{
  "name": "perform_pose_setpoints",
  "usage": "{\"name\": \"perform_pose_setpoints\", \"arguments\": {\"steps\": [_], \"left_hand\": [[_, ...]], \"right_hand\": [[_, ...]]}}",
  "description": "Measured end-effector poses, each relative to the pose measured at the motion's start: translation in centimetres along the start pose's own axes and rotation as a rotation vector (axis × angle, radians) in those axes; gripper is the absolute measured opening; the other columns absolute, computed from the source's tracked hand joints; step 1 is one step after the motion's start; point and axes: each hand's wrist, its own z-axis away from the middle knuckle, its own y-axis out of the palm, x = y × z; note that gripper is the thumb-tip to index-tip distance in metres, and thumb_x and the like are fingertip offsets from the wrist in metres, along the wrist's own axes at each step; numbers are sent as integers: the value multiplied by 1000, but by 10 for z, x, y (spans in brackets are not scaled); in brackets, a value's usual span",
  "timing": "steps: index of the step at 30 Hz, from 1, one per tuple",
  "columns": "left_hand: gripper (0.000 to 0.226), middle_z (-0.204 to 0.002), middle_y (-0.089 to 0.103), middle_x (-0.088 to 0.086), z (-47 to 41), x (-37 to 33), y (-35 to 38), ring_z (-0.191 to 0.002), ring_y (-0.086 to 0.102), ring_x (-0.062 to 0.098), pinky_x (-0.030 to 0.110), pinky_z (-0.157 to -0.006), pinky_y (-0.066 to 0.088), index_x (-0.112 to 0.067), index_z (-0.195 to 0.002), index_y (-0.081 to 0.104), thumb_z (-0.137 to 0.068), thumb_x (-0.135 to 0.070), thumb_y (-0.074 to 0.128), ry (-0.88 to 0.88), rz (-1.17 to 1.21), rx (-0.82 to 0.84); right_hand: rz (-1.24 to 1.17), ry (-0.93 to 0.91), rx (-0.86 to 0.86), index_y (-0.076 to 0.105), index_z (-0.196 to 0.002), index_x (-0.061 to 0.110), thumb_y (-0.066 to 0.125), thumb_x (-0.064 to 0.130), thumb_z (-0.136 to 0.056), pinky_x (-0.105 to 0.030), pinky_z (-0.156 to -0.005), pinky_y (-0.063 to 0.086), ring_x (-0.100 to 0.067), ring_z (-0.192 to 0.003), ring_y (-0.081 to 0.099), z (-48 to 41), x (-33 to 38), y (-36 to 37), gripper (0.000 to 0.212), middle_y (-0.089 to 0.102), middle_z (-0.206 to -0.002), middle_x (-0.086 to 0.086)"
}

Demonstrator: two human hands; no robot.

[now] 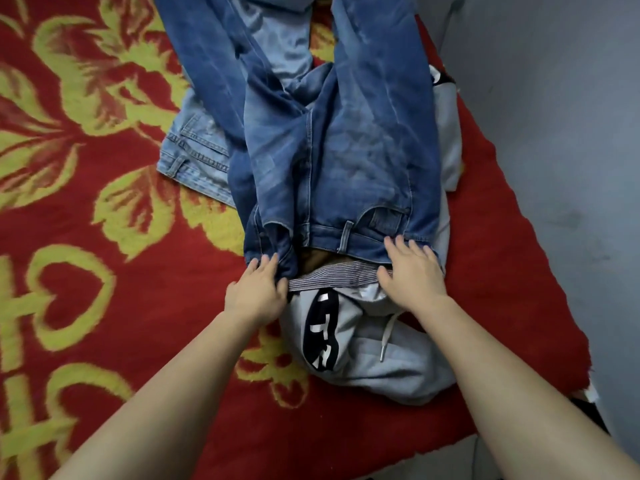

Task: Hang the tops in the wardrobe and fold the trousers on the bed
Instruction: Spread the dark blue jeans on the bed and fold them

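Pressed the jeans down at the waistband on the bed, legs laid away and splayed. Spread the right hand flat on the waistband's right end. Laid the left hand over the bunched left corner with the thumb hidden, so could not tell a pinch from a plain touch. Worked on top of a grey hoodie and paler jeans. Risked, by the look of that overlap, dragging the hoodie or the striped band into the fold. Risked a crooked crease too, given the bunched corner and parted legs.
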Motion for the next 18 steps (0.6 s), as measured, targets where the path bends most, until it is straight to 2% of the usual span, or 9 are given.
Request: {"name": "perform_pose_setpoints", "arguments": {"steps": [5, 7, 8, 10, 12, 14, 16, 17, 18], "left_hand": [[69, -162, 23, -1, -12, -1, 12, -150, 17, 19, 42, -109, 38, -20, -156, 17, -96, -44, 39, -18, -73, -91], [57, -153, 37, 4, -9, -3, 16, -144, 30, 24, 43, -100, 44, -17, -149, 31, -97, -36, 43, -7, -32, -143], [45, -141, 48, 6, -8, -3, 17, -134, 41, 27, 43, -90, 47, -16, -139, 41, -97, -31, 45, 12, 6, -202], [20, -114, 58, 7, -1, -1, 17, -108, 56, 33, 39, -72, 43, -15, -115, 49, -95, -20, 46, 25, 119, -323], [16, -105, 62, 9, 8, 7, 15, -96, 58, 37, 39, -69, 40, -15, -108, 51, -93, -11, 47, 10, 248, -415], [22, -101, 59, 9, 17, 19, 8, -94, 56, 36, 39, -71, 41, -14, -105, 52, -86, -3, 52, -14, 329, -512], [29, -97, 53, 7, 26, 24, 2, -91, 50, 33, 39, -68, 39, -14, -99, 50, -75, 3, 58, 18, 275, -596], [31, -95, 51, 8, 32, 23, 1, -89, 47, 33, 41, -66, 40, -12, -96, 50, -71, 4, 60, 45, 211, -632], [31, -94, 51, 11, 38, 22, 2, -87, 46, 33, 43, -65, 41, -10, -95, 51, -69, 5, 61, 55, 153, -667]], "right_hand": [[-13, 15, -76, 33, -153, 17, 42, 43, -95, -44, -119, 19, -27, -144, 33, -15, 2, 20, 64, 36, -158, -8], [-22, 8, -112, 36, -152, 17, 39, 34, -100, -43, -116, 24, -28, -141, 38, -14, 2, 21, 55, 40, -155, -9], [-40, 1, -140, 41, -149, 16, 39, 28, -102, -44, -112, 30, -31, -135, 45, -14, 2, 18, 49, 47, -150, -12], [-148, 32, -192, 50, -140, 16, 39, 19, -102, -45, -96, 42, -39, -114, 58, -14, 2, 8, 39, 63, -127, -19], [-314, 136, -270, 52, -134, 18, 39, 17, -101, -45, -83, 46, -44, -102, 61, -10, -1, -4, 35, 67, -111, -23], [-485, 282, -490, 55, -130, 19, 40, 15, -98, -43, -75, 46, -45, -95, 63, -1, -7, -13, 36, 68, -107, -24], [-671, 396, -803, 58, -124, 20, 40, 16, -92, -39, -72, 42, -40, -94, 63, 16, -12, -21, 37, 70, -108, -16], [-749, 396, -919, 59, -122, 20, 40, 16, -90, -37, -73, 41, -35, -95, 62, 25, -15, -20, 38, 71, -110, -11], [-792, 370, -952, 59, -122, 19, 39, 14, -91, -35, -77, 41, -32, -97, 62, 34, -16, -16, 37, 70, -112, -9]]}}
